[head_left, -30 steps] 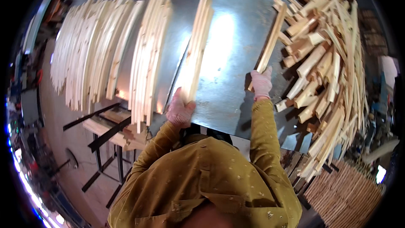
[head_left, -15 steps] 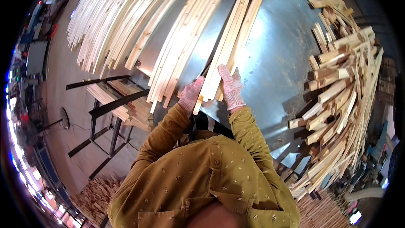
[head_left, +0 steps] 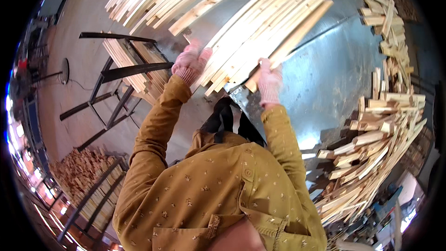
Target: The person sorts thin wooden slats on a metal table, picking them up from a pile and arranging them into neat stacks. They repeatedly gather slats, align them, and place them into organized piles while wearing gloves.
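Note:
A bundle of long pale wooden strips (head_left: 260,32) lies side by side on the shiny metal table (head_left: 320,88), their near ends uneven. At the bundle's left edge is my left hand (head_left: 189,62), in a pink knitted glove. Its thumb is apart from the fingers, which are a little blurred, and it rests beside the outermost strip. My right hand (head_left: 269,82), gloved alike, is closed round the near part of the rightmost strip (head_left: 297,39), whose lower end shows by the wrist. The right fingertips are partly hidden under the wood.
More strips (head_left: 186,0) lie in a wide row at the far left. A black metal stand (head_left: 116,72) with stacked boards is left of the table. Heaped offcuts (head_left: 371,144) line the right side. A stack of wood pieces (head_left: 88,176) sits at the lower left.
The strips between my hands have come together with the neighbouring group into one wider bundle. My left hand has moved left to that group's outer side. The whole view has shifted.

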A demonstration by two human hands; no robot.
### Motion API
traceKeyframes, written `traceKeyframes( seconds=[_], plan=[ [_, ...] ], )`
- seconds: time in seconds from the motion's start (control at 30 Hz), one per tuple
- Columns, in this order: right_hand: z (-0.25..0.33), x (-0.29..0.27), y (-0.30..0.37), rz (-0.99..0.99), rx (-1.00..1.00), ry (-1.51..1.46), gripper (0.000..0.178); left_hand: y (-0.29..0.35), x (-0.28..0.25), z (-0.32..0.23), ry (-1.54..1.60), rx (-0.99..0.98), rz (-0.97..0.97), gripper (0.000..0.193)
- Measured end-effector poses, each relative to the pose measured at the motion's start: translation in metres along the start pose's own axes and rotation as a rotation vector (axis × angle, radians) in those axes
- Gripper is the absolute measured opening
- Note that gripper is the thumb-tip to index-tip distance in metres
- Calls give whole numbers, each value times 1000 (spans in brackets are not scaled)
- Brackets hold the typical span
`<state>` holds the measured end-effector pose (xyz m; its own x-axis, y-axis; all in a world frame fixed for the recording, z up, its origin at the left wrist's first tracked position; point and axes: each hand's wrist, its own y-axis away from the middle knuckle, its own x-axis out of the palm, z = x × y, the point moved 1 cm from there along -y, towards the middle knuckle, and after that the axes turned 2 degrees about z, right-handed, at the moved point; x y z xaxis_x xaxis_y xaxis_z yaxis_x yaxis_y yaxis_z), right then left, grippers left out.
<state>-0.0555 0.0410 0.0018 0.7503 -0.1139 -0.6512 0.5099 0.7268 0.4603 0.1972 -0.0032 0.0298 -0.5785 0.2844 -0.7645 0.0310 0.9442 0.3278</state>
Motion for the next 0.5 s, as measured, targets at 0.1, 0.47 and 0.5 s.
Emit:
traceKeyframes(
  seconds=[0.1, 0.47, 0.5],
  plan=[
    [-8, -12, 32, -1, -146, -274, 68, 34, -3, -7, 697, 191, -204, 72],
    [-24, 4, 190, 810, -1420, 38, 60, 275, 55, 46, 1643, -185, -863, 45],
    [-39, 6, 198, 842, -1357, 100, 58, 311, 58, 61, 1576, -289, -1004, 43]
  ],
)
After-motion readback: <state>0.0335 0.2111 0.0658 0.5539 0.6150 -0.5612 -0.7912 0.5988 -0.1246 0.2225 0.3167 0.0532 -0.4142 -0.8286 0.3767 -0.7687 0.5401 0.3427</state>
